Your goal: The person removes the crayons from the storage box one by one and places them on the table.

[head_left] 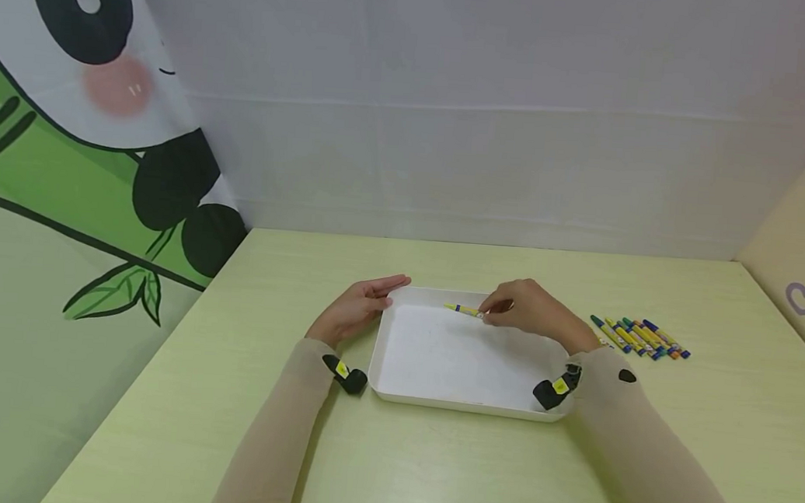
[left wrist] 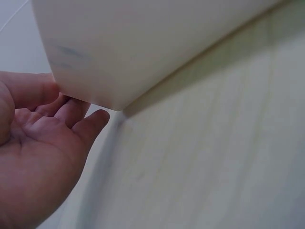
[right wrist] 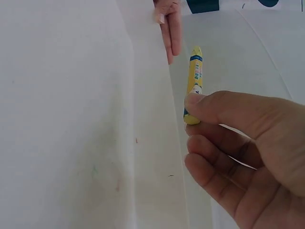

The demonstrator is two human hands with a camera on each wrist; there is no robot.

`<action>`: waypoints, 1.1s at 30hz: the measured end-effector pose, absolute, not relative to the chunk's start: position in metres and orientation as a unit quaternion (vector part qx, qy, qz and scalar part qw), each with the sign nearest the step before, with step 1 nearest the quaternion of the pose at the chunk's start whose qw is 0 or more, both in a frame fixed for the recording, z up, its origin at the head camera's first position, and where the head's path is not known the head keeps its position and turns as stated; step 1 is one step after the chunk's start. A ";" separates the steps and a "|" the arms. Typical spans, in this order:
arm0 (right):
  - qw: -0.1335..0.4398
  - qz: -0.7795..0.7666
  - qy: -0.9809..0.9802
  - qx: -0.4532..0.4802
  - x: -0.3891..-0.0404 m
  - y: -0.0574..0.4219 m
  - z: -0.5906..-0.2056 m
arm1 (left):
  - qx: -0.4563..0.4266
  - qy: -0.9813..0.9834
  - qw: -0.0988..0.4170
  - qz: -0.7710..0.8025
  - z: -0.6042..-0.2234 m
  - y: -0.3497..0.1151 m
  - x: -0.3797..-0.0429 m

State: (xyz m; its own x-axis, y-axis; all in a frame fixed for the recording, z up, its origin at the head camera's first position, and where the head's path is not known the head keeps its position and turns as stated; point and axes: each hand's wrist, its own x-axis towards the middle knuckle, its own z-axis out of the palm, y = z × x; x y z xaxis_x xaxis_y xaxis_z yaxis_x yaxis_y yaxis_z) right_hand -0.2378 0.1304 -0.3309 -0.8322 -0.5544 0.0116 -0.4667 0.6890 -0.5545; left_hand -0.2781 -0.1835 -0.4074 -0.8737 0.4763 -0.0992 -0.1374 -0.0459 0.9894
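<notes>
My right hand (head_left: 528, 305) pinches a yellow crayon (right wrist: 195, 71) by its rear end, between thumb and fingers. The crayon has a printed wrapper with blue bands, and its tip points left over the far side of a white tray (head_left: 462, 405). At the tray's far left corner, my left hand (head_left: 360, 305) grips the rim, the thumb at the edge and the other fingers stretched along the outside. In the left wrist view, the hand (left wrist: 43, 138) holds the pale tray wall (left wrist: 119, 52) near its corner.
Several crayons (head_left: 642, 338) in yellow wrappers with various coloured ends lie in a row on the table (head_left: 429, 471), right of the tray and beside my right wrist. A pale curtain (head_left: 450, 169) stands behind the table; printed cloths hang at both sides.
</notes>
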 end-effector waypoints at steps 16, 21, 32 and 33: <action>0.044 -0.291 0.928 -0.228 -0.210 0.186 -0.318 | 0.130 0.660 0.219 0.707 -0.407 -0.183 -0.278; 0.025 -0.281 0.940 -0.191 -0.196 0.210 -0.322 | 0.123 0.664 0.214 0.706 -0.406 -0.182 -0.278; 0.019 -0.279 0.947 -0.159 -0.176 0.250 -0.330 | 0.143 0.655 0.220 0.708 -0.409 -0.183 -0.280; 0.018 -0.276 0.949 -0.154 -0.175 0.253 -0.331 | 0.144 0.654 0.220 0.709 -0.409 -0.183 -0.280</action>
